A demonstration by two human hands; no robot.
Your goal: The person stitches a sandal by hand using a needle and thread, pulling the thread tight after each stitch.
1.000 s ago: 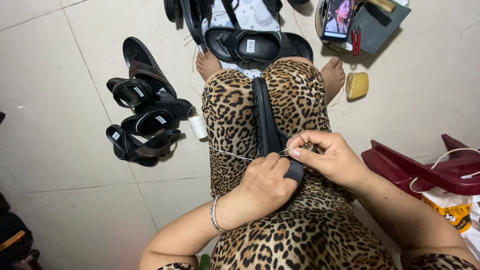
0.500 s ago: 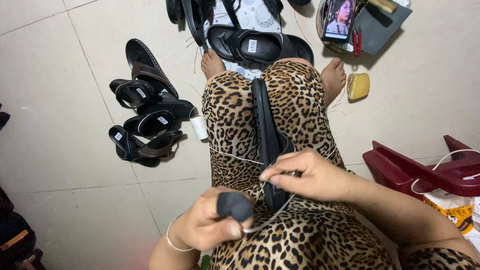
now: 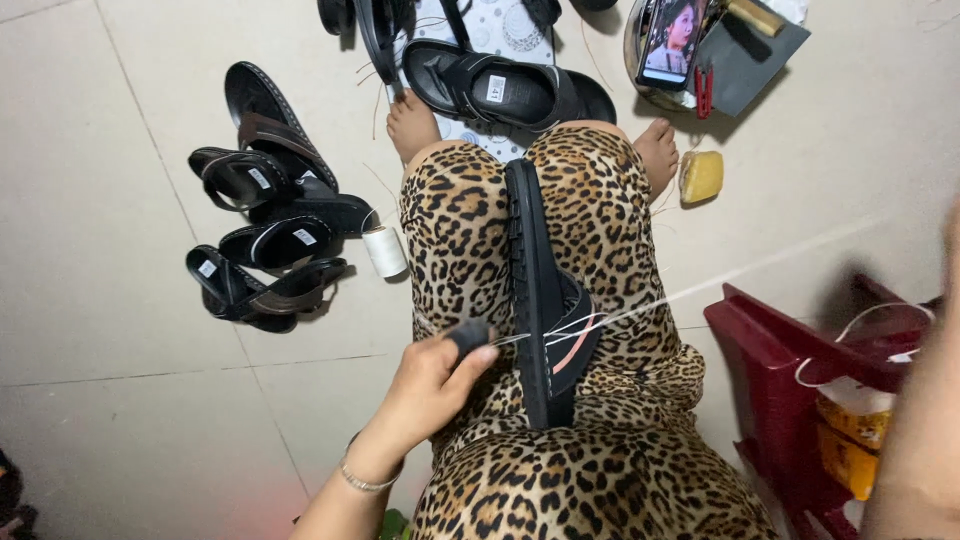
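A black sandal [image 3: 530, 290] stands on its edge, clamped between my knees in leopard-print trousers. My left hand [image 3: 425, 390] is left of the sandal, closed around a short black tool handle [image 3: 468, 334] whose tip points at the sole's side. A white thread [image 3: 720, 280] runs taut from the sandal's strap up to the right. My right hand [image 3: 945, 300] is a blur at the right edge, where the thread leads; its fingers are not clear.
Several black and brown sandals [image 3: 265, 240] lie in a pile on the tiled floor at left, beside a white thread spool [image 3: 384, 250]. Another black sandal [image 3: 490, 85] lies by my feet. A phone [image 3: 672, 40], a yellow block [image 3: 700, 176] and a red plastic stool [image 3: 790, 370] are at right.
My right hand has swung away from the sandal to the right edge, drawing the thread out long and taut. My left hand has come back up beside the sandal with the black tool.
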